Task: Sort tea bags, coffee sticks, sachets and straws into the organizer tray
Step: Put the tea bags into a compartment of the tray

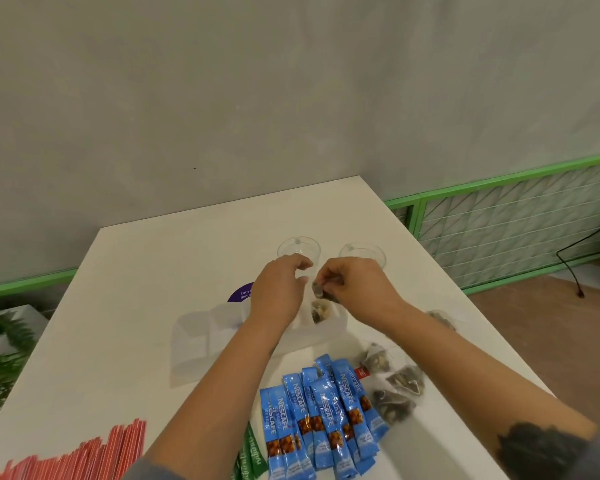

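— What are your fingers doing right now?

— Your right hand (pixel 355 289) is pinching a pyramid tea bag (pixel 321 292) between thumb and curled fingertips, and it is hanging just above the right end of the clear organizer tray (pixel 201 337). Your left hand (pixel 280 289) is sitting just beside it with the fingers loosely bent; it is gripping nothing that I can see, and it is hovering over the tray's middle.

— And where are the task's things lying?

— One tea bag in the tray (pixel 317 312) is already resting in the rightmost compartment, directly under the one you are holding. Loose tea bags (pixel 394 386) are lying on the white table (pixel 146 271) near your right forearm. The blue coffee sticks (pixel 321 420) are fanning out between your two forearms, with green sachets (pixel 252 455) peeking out at their left edge. The red straws (pixel 84 455) are lying bundled at the near left corner.

— Anything beyond the tray?

— Two clear cups (pixel 298 249) are standing just behind your hands, and a purple round card (pixel 239 295) is showing partly beside your left hand.
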Action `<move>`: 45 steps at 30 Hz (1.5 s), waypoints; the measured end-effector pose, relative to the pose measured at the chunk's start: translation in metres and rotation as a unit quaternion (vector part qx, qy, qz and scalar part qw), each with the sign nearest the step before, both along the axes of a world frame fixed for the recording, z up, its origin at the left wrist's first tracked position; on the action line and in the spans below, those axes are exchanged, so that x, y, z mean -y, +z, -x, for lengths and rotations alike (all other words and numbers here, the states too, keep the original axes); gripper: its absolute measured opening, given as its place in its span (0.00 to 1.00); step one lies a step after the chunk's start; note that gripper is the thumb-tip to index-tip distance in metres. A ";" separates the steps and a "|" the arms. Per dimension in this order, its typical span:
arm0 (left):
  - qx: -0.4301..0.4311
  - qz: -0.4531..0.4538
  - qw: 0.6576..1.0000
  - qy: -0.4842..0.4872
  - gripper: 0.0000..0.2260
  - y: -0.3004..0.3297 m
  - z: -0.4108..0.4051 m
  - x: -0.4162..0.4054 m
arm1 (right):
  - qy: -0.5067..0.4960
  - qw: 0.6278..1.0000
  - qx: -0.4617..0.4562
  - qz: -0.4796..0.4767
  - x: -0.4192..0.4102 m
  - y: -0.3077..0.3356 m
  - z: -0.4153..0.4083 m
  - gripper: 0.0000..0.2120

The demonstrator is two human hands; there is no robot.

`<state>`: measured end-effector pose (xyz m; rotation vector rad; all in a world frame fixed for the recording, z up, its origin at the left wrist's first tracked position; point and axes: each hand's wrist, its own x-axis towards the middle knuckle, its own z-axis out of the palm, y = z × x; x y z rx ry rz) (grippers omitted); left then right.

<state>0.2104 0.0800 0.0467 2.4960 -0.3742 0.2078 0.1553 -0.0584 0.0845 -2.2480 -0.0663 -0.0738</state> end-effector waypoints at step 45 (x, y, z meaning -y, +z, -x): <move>-0.084 -0.248 0.923 -0.282 0.13 -0.045 0.026 0.139 | -0.177 0.971 -0.027 0.159 0.165 -0.016 0.073 0.11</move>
